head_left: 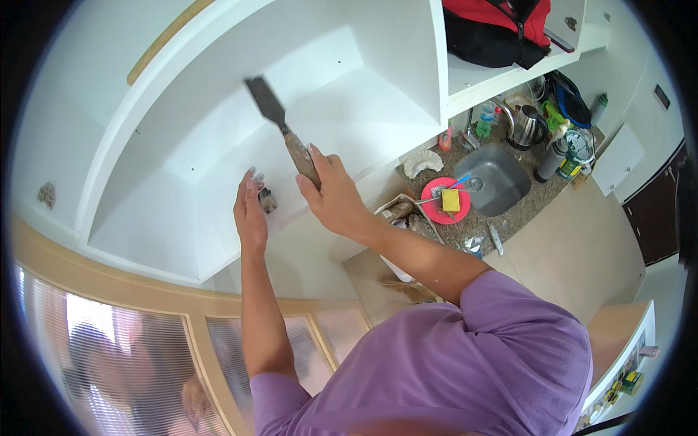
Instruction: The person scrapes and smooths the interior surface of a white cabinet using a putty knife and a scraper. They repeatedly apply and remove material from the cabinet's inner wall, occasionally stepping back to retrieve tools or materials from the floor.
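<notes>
- The scraper [289, 139] is sitting in the right hand [337, 195], its blade pointing up and away past the left hand [251, 218]; a loose hold on that handle could be letting it twist.
- The right hand is closing its fingers around the handle's lower end, thumb alongside, so a hard push might be tipping the blade.
- The left hand is hovering just left of the handle, fingers fairly straight; I'm not able to tell whether it's gripping the small dark piece [268, 201] beside its fingers. A slip could be bringing the blade toward those fingers.
- Around both hands, the white cabinet [371, 109] is showing smooth panels, which a stray corner could be scratching.
- Right of the right hand, the pink dish [430, 209] and sink [509, 190] are lying exposed to falling crumbs.
</notes>
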The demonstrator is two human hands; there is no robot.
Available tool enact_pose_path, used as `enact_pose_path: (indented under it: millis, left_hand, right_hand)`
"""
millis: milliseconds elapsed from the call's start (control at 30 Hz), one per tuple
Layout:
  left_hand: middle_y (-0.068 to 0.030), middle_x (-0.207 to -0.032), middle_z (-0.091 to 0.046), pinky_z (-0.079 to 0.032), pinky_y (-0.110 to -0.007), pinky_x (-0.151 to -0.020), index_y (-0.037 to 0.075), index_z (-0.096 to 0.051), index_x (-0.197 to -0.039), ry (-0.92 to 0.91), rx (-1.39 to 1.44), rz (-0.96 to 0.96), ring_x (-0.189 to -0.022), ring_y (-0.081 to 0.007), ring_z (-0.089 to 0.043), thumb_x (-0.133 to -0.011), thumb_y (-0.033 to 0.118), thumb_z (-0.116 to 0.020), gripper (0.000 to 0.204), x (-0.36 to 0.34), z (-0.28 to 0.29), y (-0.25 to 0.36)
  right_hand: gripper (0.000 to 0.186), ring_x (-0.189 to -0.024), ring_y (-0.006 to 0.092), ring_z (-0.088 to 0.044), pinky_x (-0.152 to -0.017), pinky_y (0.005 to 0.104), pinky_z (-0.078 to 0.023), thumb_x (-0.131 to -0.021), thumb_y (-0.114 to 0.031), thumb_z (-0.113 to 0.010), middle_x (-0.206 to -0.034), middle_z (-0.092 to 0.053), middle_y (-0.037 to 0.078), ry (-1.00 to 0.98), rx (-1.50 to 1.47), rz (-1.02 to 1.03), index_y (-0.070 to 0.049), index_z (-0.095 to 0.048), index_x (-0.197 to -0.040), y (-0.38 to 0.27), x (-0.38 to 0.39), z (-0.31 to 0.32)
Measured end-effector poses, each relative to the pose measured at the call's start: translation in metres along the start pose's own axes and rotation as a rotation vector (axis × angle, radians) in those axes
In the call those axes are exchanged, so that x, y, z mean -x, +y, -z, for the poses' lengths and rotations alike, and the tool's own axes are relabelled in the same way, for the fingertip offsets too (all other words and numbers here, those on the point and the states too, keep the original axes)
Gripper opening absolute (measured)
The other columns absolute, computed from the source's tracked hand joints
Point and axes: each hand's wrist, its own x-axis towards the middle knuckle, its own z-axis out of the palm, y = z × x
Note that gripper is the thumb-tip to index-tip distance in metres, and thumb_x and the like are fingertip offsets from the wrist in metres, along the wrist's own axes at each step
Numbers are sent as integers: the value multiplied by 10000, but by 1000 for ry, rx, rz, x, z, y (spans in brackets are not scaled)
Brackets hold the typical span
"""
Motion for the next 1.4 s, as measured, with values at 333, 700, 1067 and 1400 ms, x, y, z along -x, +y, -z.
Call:
enact_pose_path:
  millis: [333,700,1067,1400]
  left_hand:
    - [-79,-1186,-651,-499,-290,-896,8,-545,-1442,-143,237,138,-1042,-139,-612,-1073,344,-508,500,-86,-83,71]
    - [-67,-937,-699,-494,-276,-564,1,-600,-1364,-210,-47,51,-677,-116,-611,-1009,309,-649,473,-107,-52,61]
    - [-64,-942,-694,-494,-243,-549,-30,-530,-1440,-229,-85,-129,-672,-90,-607,-1015,271,-664,538,-136,-71,59]
    - [-41,-923,-670,-510,-251,-581,20,-537,-1459,-172,-121,-176,-702,-105,-626,-1025,330,-656,546,-192,-85,29]
  right_hand:
    - [738,-1131,470,-514,-1009,538,-416,-966,-187,-556,-1233,-516,311,268,53,307,103,-226,-1557,24,-63,-60]
    - [766,-1036,311,-661,-934,428,-525,-948,-384,-640,-1338,-580,287,135,-142,-30,82,-386,-1501,45,-102,23]
    - [792,-1072,471,-607,-932,511,-521,-1025,-341,-543,-1254,-522,308,423,-85,180,75,-164,-1582,34,-258,-15]
    - [867,-1022,429,-657,-890,454,-553,-1014,-419,-580,-1210,-562,306,376,71,293,72,-160,-1591,65,-301,-12]
